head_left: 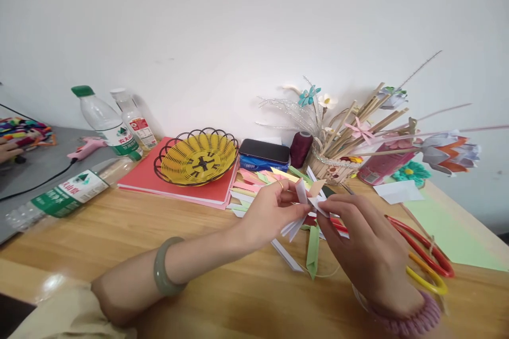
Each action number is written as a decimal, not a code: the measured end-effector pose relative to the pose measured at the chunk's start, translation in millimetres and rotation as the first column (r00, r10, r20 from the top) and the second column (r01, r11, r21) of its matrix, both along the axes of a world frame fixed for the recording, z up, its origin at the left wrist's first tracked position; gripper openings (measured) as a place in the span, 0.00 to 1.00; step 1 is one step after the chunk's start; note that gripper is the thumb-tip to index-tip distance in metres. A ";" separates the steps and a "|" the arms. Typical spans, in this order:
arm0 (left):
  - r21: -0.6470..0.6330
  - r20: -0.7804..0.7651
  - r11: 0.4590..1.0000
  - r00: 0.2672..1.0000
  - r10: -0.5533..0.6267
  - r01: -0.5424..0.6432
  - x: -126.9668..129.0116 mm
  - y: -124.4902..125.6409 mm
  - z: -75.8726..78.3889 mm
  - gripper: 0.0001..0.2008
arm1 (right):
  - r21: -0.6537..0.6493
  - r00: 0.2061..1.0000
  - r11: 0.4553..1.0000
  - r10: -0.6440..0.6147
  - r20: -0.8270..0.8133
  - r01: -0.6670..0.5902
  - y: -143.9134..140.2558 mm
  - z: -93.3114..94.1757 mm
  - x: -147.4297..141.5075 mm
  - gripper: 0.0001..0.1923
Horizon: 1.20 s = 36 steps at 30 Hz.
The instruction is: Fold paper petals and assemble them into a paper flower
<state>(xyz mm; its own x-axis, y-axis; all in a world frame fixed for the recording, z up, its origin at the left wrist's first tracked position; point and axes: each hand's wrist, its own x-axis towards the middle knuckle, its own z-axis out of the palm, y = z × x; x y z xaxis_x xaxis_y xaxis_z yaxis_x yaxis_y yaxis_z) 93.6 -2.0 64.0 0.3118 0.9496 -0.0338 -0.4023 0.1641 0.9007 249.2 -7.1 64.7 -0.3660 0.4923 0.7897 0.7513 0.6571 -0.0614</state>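
Just right of centre in the frame, both hands meet over the table [119, 233]. The left hand [270, 212] pinches a white folded paper piece [302, 206] between thumb and fingers; the right hand [358, 238] nips its pointed flap from the other side. The piece sits off the table, above loose paper strips [254, 177]. I'd judge it best to keep the left pinch firm and close to the fold, and crease slowly.

Centre frame: yellow wire basket [198, 157] sitting on red folder [159, 177]. Two upright bottles [115, 124] at left, a third lying flat [63, 195] on the table [139, 243]. Dark red thread spool [301, 149] right of centre. Red and yellow scissors [427, 262] at lower right.
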 end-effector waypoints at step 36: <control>-0.006 0.089 0.997 0.993 0.078 -0.078 3.3 -13.4 11.1 0.12 | 0.008 0.972 0.972 0.236 0.007 -0.236 5.5 5.2 5.2 0.11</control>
